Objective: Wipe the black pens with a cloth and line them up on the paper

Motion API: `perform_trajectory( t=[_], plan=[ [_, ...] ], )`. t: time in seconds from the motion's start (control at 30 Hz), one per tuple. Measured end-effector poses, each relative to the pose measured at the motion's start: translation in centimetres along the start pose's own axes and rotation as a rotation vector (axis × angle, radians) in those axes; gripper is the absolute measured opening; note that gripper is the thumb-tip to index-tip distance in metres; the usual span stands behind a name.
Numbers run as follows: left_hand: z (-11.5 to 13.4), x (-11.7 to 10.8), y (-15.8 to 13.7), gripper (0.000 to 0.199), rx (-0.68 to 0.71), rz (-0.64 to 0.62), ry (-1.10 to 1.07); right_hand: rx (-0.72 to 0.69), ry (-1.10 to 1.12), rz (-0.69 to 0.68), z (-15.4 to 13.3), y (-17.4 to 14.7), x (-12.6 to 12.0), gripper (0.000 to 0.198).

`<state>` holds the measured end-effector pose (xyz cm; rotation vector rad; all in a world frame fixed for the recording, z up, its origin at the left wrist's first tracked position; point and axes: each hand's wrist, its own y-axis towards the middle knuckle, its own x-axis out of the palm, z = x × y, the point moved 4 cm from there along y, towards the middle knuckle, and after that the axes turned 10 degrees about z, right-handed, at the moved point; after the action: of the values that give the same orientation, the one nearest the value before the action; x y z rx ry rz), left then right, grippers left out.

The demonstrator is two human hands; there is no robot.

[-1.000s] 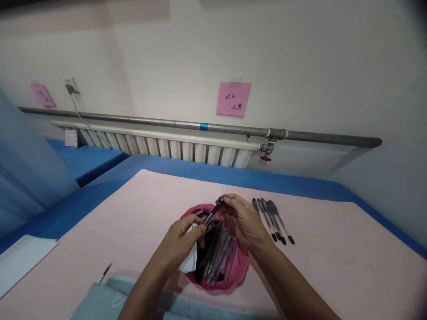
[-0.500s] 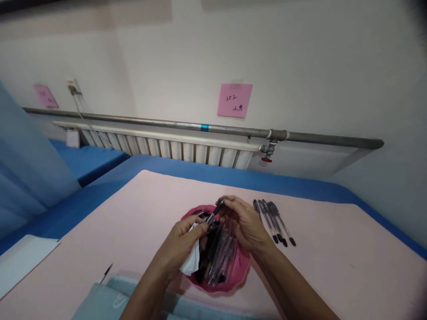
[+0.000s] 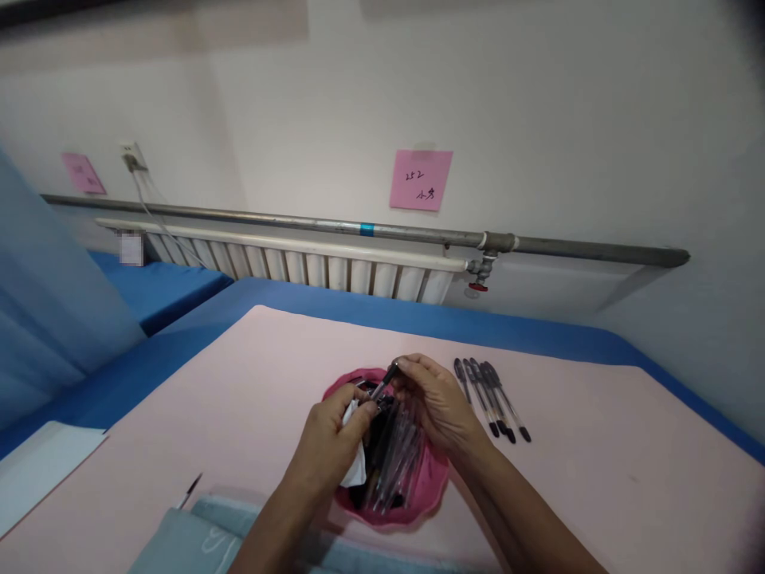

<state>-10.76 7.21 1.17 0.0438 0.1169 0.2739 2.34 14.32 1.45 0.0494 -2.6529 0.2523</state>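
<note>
Slim clear-barrelled, black-ended pen [image 3: 382,383] dips a touch vs. half a sec ago, still above the scalloped pink bowl [image 3: 441,488]. L hand [image 3: 331,428] pinches its barrel plus a crumpled white tissue-like wad [image 3: 357,470], now shifted rt; R hand's [image 3: 439,401] fingers close on the black end. Row of clear, black-capped pens [image 3: 492,399] nr pink sheet's [image 3: 598,446] far edge: unchanged, so nothing's added there.

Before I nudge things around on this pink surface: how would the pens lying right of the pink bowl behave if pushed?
The pens would probably roll sideways, since their barrels look slim and round. They'd likely scatter, as no band shows around them. Their clear barrels look plastic, so each is probably light and stiff.
</note>
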Motion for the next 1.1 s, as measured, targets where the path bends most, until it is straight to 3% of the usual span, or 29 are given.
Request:
perform_trajectory(
  t=[0.4, 0.6, 1.1],
  plan=[
    [0.0, 0.9, -0.1, 0.031, -0.298, -0.082, -0.377, 0.055, 0.093, -0.061, -0.3, -0.6, 0.5, 0.025],
    [-0.2, 1.0, -0.3, 0.030, -0.289, -0.094, -0.368, 0.039, 0.074, -0.029, -0.1, -0.5, 0.4, 0.016],
    [-0.1, 1.0, -0.3, 0.029, -0.265, -0.097, -0.334, 0.019, 0.066, -0.037, -0.4, -1.0, 0.8, 0.023]
  ],
)
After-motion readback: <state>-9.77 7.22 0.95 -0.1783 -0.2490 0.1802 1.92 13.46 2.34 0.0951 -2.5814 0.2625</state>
